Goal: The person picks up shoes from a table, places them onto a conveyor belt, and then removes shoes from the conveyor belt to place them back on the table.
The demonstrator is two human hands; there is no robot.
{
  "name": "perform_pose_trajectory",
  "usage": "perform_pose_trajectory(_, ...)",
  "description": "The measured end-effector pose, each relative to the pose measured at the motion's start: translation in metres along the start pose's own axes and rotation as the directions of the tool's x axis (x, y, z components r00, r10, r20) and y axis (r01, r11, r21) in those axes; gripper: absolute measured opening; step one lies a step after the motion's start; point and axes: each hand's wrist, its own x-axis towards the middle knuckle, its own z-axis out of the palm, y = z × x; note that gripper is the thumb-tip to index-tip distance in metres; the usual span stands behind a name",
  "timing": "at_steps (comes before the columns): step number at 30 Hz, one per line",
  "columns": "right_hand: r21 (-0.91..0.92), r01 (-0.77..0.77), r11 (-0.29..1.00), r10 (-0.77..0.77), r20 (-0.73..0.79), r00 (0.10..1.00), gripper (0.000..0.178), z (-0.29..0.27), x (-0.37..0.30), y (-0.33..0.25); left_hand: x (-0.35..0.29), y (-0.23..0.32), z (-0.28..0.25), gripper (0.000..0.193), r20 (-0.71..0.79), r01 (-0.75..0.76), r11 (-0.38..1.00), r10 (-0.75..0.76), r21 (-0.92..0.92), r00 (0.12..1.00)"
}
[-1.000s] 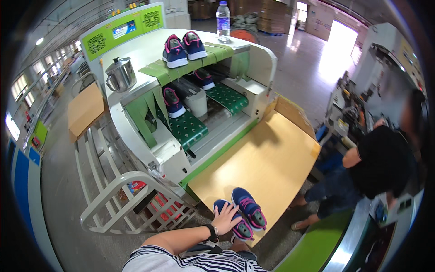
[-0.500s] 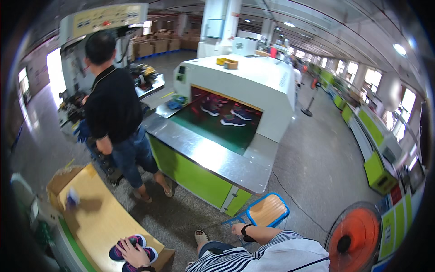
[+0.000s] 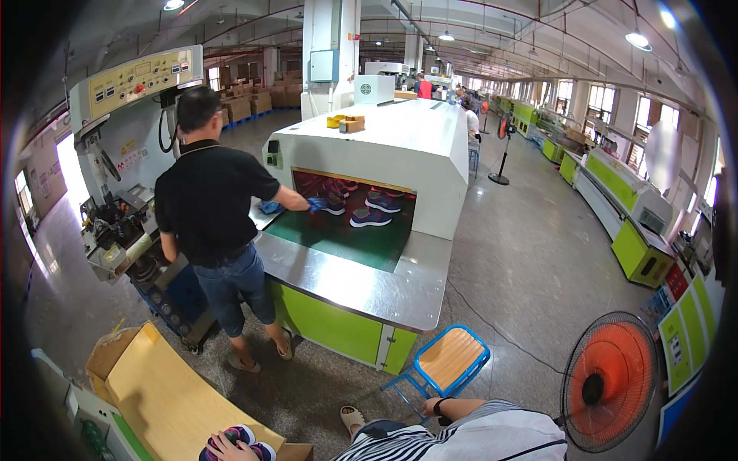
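Wide fisheye view from a head-worn camera, facing ahead and down: left hand near at the lower edge, white tunnel machine farther off.

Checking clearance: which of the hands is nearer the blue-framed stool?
Right. The right hand is close beside the stool; the left hand is farther off, on the shoes.

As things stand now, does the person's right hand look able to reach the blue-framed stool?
Probably yes: the right hand appears just below the blue-framed stool's seat in this view, and nothing visible blocks the way, though depth is hard to judge.
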Motion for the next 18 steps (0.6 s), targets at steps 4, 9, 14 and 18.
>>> perform_pose_trajectory(4, 0.064, 0.022, 0.998, -0.021, -0.014, 1.000, 0.037, -0.031, -0.003, -0.025, -0.003, 0.013, -0.026, 0.053, 0.057, -0.136, 0.986, 0.131, 0.092, 0.990)
perform_pose_trajectory(9, 0.115, 0.068, 0.991, -0.060, -0.065, 0.996, 0.038, -0.059, -0.007, -0.058, -0.003, 0.016, -0.032, 0.052, 0.063, -0.132, 0.988, 0.128, 0.074, 0.990)
perform_pose_trajectory(14, 0.098, 0.076, 0.992, -0.069, -0.074, 0.995, 0.039, -0.067, -0.014, -0.070, -0.005, 0.016, -0.032, 0.053, 0.054, -0.135, 0.986, 0.130, 0.098, 0.990)
perform_pose_trajectory(18, 0.033, 0.151, 0.988, -0.148, -0.090, 0.985, 0.039, -0.063, -0.018, -0.058, -0.004, 0.014, -0.031, 0.054, 0.057, -0.136, 0.987, 0.131, 0.084, 0.990)
